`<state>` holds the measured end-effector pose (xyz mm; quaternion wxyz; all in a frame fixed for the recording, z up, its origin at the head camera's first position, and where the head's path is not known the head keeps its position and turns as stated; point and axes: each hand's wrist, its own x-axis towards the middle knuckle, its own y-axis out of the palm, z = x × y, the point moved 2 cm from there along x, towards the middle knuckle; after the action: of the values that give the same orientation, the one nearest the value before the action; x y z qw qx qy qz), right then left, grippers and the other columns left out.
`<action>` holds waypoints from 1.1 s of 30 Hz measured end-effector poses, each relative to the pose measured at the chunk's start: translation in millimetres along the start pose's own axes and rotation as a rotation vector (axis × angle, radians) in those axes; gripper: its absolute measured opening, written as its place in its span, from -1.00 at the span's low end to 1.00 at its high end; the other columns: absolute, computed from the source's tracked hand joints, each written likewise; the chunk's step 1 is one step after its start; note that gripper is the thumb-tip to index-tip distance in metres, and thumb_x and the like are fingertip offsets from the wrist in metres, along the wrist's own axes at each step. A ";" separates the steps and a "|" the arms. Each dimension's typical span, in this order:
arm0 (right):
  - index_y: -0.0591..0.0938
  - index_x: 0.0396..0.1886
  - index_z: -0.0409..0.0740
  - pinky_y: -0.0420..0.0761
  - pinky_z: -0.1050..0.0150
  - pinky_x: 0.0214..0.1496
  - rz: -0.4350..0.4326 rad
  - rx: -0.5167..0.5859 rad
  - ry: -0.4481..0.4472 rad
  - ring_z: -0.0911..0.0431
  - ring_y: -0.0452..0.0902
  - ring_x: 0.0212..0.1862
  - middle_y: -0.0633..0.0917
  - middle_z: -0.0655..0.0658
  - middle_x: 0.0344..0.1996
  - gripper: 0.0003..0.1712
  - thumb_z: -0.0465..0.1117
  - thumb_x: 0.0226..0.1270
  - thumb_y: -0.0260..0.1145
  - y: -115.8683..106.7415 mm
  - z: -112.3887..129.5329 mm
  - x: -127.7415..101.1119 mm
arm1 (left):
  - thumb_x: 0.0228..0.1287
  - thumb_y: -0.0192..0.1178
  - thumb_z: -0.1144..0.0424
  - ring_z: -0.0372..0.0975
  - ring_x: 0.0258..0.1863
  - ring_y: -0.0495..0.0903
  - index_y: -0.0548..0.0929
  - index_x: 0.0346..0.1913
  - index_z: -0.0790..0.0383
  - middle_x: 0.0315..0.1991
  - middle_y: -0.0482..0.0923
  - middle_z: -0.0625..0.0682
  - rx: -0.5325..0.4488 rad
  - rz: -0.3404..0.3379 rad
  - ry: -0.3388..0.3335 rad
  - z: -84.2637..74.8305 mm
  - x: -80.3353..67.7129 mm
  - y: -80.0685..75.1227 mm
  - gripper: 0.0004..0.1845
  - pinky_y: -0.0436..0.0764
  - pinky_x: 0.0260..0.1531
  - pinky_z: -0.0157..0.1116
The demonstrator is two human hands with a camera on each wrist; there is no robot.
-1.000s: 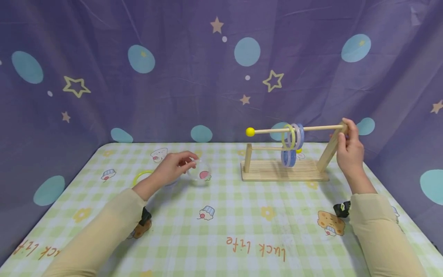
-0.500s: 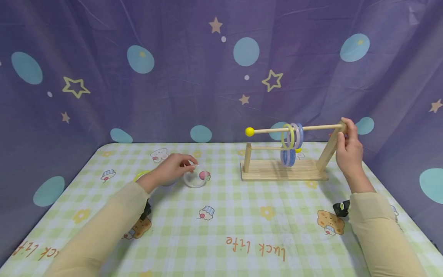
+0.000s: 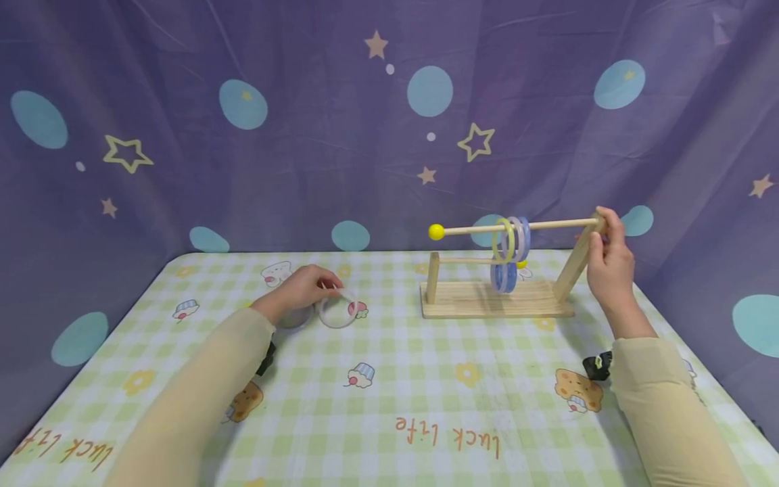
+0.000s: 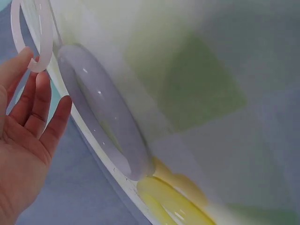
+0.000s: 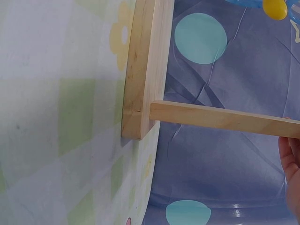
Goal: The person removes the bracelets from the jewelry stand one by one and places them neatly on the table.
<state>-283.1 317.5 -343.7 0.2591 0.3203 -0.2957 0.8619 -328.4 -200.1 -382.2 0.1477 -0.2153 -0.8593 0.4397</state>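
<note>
Your left hand [image 3: 299, 289] pinches the clear ring [image 3: 337, 308], low over the tablecloth [image 3: 389, 379]. Your right hand [image 3: 608, 270] grips the wooden rack [image 3: 496, 299] at its rod's [image 3: 548, 224] right end; the rod's free tip [image 3: 435, 232] points leftward, toward the ring.

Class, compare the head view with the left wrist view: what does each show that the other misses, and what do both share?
Only the head view shows the wooden stand, the rings on its upper rod, and the right hand holding the stand's slanted post.

Only the left wrist view shows a yellow ring lying beside the lilac ring, which the arm hides from the head.

Both show the left hand, the clear ring at its fingertips, and the checked tablecloth.
</note>
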 end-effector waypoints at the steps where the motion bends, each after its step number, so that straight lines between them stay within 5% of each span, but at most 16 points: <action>1: 0.36 0.37 0.06 0.32 0.53 -0.28 -0.002 0.003 -0.001 0.65 0.37 -0.24 0.47 0.58 -0.31 -0.56 -0.19 0.56 -0.03 0.1 -0.2 -0.2 | 0.26 0.31 0.34 -0.20 -0.44 0.50 0.74 -0.17 0.32 -0.38 0.67 0.00 -0.006 0.005 0.002 0.5 0.5 -0.2 -0.86 0.47 -0.42 -0.29; 8: 0.37 0.37 0.06 0.32 0.50 -0.33 -0.011 0.000 -0.002 0.61 0.39 -0.31 0.48 0.59 -0.32 -0.56 -0.21 0.56 -0.02 -0.5 -1.3 -0.6 | 0.24 0.34 0.31 -0.19 -0.39 0.54 0.76 -0.29 0.21 -0.40 0.65 -0.03 0.008 0.040 0.038 5.4 -0.6 -2.1 -0.95 0.50 -0.33 -0.24; 18: 0.37 0.36 0.06 0.31 0.48 -0.37 -0.016 -0.006 -0.004 0.56 0.39 -0.41 0.47 0.60 -0.31 -0.56 -0.22 0.55 -0.01 -0.4 -1.6 -1.1 | 0.25 0.33 0.33 -0.17 -0.33 0.55 0.76 -0.25 0.24 -0.36 0.66 -0.01 0.071 0.059 -0.063 4.6 0.9 1.7 -0.93 0.51 -0.22 -0.17; 26: 0.37 0.37 0.04 0.32 0.48 -0.35 -0.012 -0.008 -0.010 0.60 0.40 -0.36 0.47 0.61 -0.31 -0.56 -0.21 0.56 -0.02 0.6 -0.4 -1.3 | 0.22 0.33 0.37 -0.22 -0.43 0.51 0.75 -0.21 0.26 -0.36 0.66 -0.05 0.020 0.025 0.026 0.8 -0.7 2.9 -0.90 0.50 -0.38 -0.25; 33: 0.37 0.37 0.04 0.31 0.52 -0.33 -0.013 0.002 -0.026 0.61 0.40 -0.37 0.48 0.60 -0.30 -0.57 -0.20 0.56 -0.01 0.5 -0.3 -0.6 | 0.26 0.32 0.32 -0.21 -0.39 0.53 0.73 -0.12 0.29 -0.29 0.64 -0.04 -0.036 -0.038 0.114 -35.1 4.4 15.5 -0.83 0.52 -0.41 -0.27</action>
<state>-283.1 317.2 -344.4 0.2607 0.3336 -0.2962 0.8562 -312.9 -165.6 -374.6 0.2009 -0.2261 -0.8613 0.4082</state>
